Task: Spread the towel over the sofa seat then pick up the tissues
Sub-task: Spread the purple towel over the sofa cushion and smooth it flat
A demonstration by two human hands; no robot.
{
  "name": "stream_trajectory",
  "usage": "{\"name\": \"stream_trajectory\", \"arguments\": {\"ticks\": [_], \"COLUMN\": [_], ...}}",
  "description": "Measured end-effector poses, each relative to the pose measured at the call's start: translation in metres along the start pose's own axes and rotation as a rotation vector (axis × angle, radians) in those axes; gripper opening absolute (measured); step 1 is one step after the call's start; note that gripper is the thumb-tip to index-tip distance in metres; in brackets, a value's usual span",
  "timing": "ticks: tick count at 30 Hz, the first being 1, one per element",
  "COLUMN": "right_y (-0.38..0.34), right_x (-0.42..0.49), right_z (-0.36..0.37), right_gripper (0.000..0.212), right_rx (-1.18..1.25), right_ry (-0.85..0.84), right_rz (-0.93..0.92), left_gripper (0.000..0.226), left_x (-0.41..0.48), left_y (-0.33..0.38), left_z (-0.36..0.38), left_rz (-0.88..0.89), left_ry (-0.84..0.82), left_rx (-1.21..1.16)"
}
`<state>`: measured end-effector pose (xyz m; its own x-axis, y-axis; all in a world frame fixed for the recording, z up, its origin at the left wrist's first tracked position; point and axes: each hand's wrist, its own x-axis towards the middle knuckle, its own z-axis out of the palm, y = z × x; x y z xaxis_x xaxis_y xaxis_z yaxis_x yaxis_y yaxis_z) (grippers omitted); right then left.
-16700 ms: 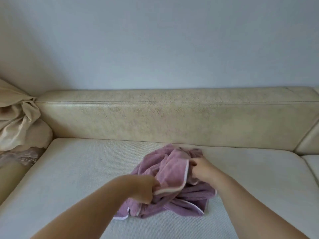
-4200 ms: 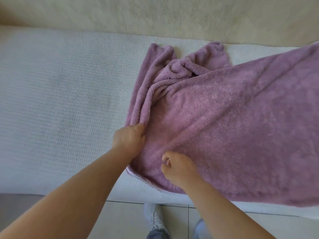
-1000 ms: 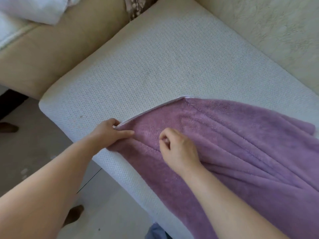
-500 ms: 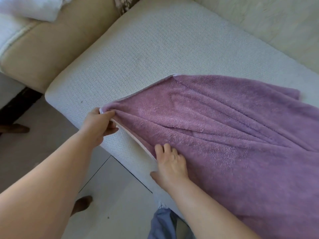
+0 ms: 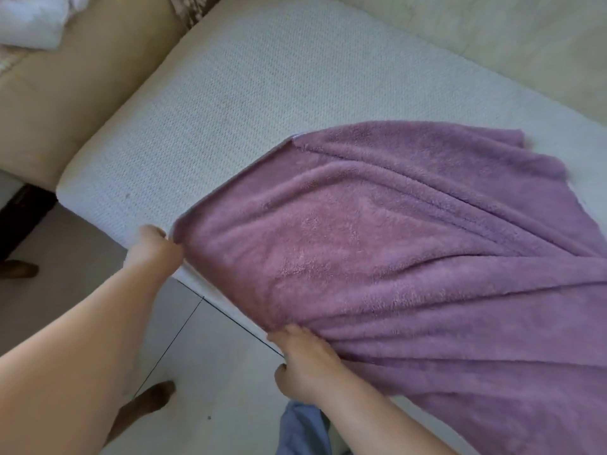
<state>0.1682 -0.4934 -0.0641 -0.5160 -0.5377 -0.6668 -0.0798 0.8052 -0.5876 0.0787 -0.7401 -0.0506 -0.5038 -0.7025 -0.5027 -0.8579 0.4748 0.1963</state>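
A purple towel (image 5: 394,257) lies mostly opened out over the right part of the white woven sofa seat (image 5: 246,103), with long folds running across it. My left hand (image 5: 154,251) pinches the towel's left front corner at the seat's front edge. My right hand (image 5: 305,359) grips the towel's front hem where it hangs over the edge. No tissues are clearly in view.
The beige sofa arm (image 5: 65,93) stands at the left, with white cloth (image 5: 29,21) on top of it. The sofa back (image 5: 492,37) runs along the top right. Tiled floor (image 5: 197,372) and a foot (image 5: 147,399) lie below the seat edge.
Both hands have drawn the towel's near edge toward the front of the seat. My right hand has slid down over the seat's front edge and taken hold of the hem.
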Motion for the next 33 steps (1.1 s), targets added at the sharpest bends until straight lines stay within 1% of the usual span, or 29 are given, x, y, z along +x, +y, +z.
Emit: {"name": "stream_trajectory", "arguments": {"ticks": [2,3,4,5,6,7,8,9,11,13,15,17,19,21,24,28,30,32,33], "right_y": [0.004,0.006,0.010,0.016,0.023,0.030,0.037,0.044,0.057,0.069,0.078,0.089,0.106,0.125,0.156,0.200,0.226,0.247,0.251], "right_x": [-0.001,-0.003,-0.005,-0.007,-0.010,-0.015,-0.020,-0.025,-0.033,-0.032,-0.024,-0.015,-0.007,-0.003,-0.007,-0.014,-0.013,-0.010,-0.008], "right_z": [-0.008,-0.014,-0.019,-0.024,-0.027,-0.029,-0.030,-0.031,-0.038,-0.051,-0.070,-0.095,-0.124,-0.155,-0.206,-0.266,-0.286,-0.295,-0.297], "right_gripper": [0.033,0.027,0.022,0.018,0.016,0.017,0.019,0.021,0.023,0.019,0.013,0.013,0.011,0.012,0.019,0.035,0.044,0.064,0.071], "right_rx": [0.034,0.036,0.029,0.010,-0.016,-0.042,-0.063,-0.074,-0.055,-0.012,0.049,0.100,0.156,0.213,0.265,0.317,0.362,0.407,0.450], "right_ry": [0.188,0.278,0.326,0.329,0.300,0.271,0.252,0.256,0.337,0.471,0.599,0.707,0.799,0.895,0.993,1.037,1.033,1.007,0.988], "right_rz": [0.020,0.040,0.064,0.090,0.111,0.135,0.162,0.189,0.223,0.227,0.227,0.258,0.299,0.345,0.448,0.646,0.700,0.732,0.750], "left_gripper": [0.050,0.061,0.064,0.065,0.066,0.067,0.065,0.058,0.034,0.019,0.017,0.017,0.019,0.026,0.034,0.038,0.041,0.046,0.048], "left_x": [0.002,0.003,0.001,0.000,-0.001,0.000,0.002,0.005,0.016,0.028,0.039,0.042,0.036,0.025,0.008,-0.019,-0.028,-0.034,-0.035], "left_y": [0.003,0.007,0.014,0.023,0.030,0.038,0.046,0.053,0.069,0.083,0.092,0.100,0.115,0.134,0.172,0.227,0.253,0.266,0.271], "left_z": [0.010,0.014,0.017,0.021,0.024,0.027,0.029,0.028,0.024,0.016,0.008,0.006,0.010,0.020,0.037,0.060,0.071,0.077,0.080], "left_rz": [0.038,0.113,0.215,0.325,0.396,0.430,0.421,0.401,0.378,0.388,0.378,0.383,0.453,0.581,0.723,0.876,0.905,0.905,0.899], "left_ry": [0.020,0.069,0.115,0.136,0.130,0.107,0.076,0.057,0.033,0.077,0.156,0.199,0.175,0.113,0.054,0.007,-0.027,-0.063,-0.079], "left_rx": [0.034,0.056,0.089,0.138,0.198,0.254,0.293,0.318,0.363,0.374,0.312,0.252,0.217,0.209,0.207,0.165,0.155,0.178,0.197]}}
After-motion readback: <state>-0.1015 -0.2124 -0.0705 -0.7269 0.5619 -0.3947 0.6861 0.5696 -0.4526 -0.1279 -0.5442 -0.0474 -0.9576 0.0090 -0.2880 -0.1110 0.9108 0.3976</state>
